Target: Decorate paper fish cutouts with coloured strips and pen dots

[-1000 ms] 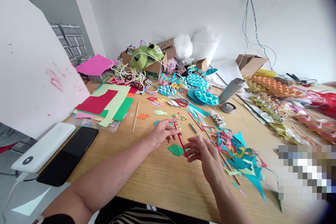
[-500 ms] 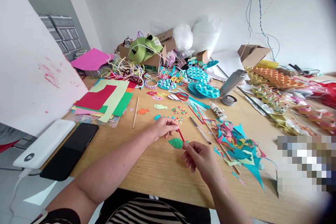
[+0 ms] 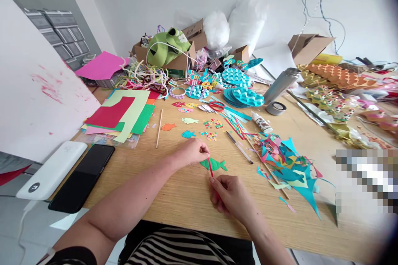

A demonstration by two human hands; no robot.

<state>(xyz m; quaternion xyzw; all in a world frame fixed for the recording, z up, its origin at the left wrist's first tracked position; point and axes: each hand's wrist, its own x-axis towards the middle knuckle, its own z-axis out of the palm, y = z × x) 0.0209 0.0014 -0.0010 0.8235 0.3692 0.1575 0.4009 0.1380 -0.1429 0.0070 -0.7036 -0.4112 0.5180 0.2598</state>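
A narrow red paper strip (image 3: 211, 167) is stretched between my two hands. My left hand (image 3: 193, 151) pinches its upper end, and the fingertips of my right hand (image 3: 228, 193) close on its lower end. Behind the strip a green paper fish (image 3: 219, 165) lies on the table, its left part by my left fingertips and its tail showing to the right. Farther back lie a blue paper fish (image 3: 188, 134), an orange one (image 3: 168, 127) and a pale green one (image 3: 190, 120), beside small piles of coloured paper dots (image 3: 213, 124).
To the right are a pen (image 3: 239, 148), a glue bottle (image 3: 261, 123) and a heap of paper scraps (image 3: 292, 169). Red-handled scissors (image 3: 217, 106) lie behind the dots. Coloured paper sheets (image 3: 139, 109), a wooden stick (image 3: 159, 128), a phone (image 3: 82, 178) and a white power bank (image 3: 51, 169) occupy the left.
My right hand has come down and left toward me, uncovering the green fish's tail. The red strip now hangs in front of the fish's body, still between both hands. The view has shifted slightly.
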